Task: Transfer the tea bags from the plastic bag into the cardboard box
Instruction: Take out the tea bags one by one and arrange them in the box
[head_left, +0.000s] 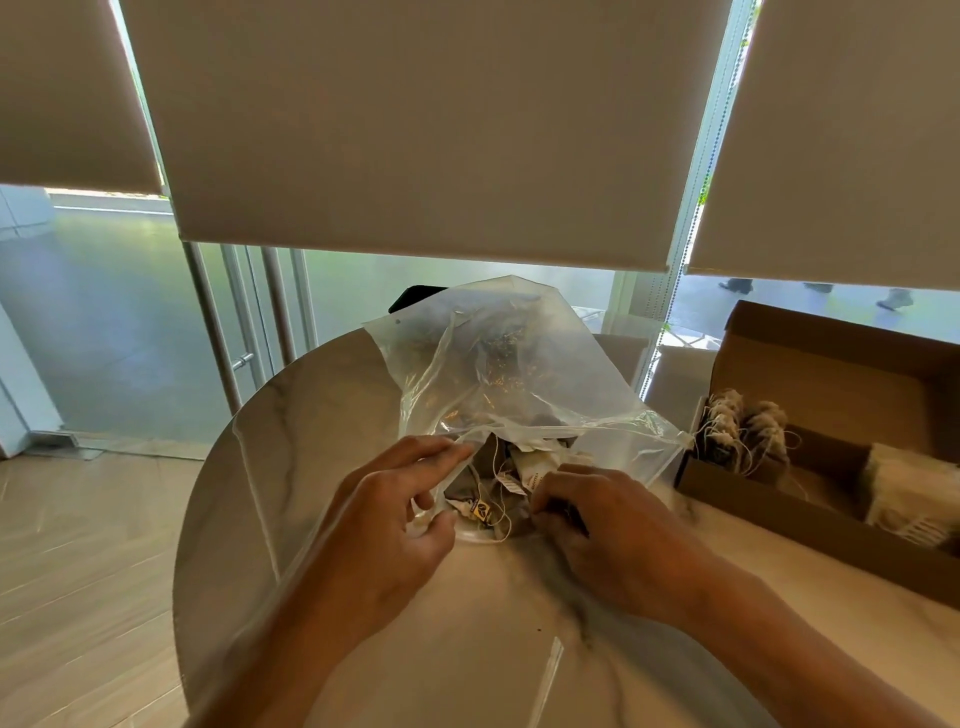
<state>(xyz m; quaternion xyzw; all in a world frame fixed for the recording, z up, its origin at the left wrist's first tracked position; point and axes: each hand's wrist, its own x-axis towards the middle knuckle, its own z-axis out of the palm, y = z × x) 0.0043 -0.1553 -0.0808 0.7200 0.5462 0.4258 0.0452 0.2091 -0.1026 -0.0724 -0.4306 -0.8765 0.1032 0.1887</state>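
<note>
- Clear crumpled plastic bag on round marble bench; left hand pinches its mouth open.
- Right hand fingers curled into paper tea bags; exact hold unclear.
- Step: picking. Next: lift clear, carry right to open brown cardboard box, partly filled.

I can read no words or numbers anywhere. A small yellow tag among the tea bags carries a dark emblem, and a white tag beside it shows print too blurred for me to decipher.
</note>
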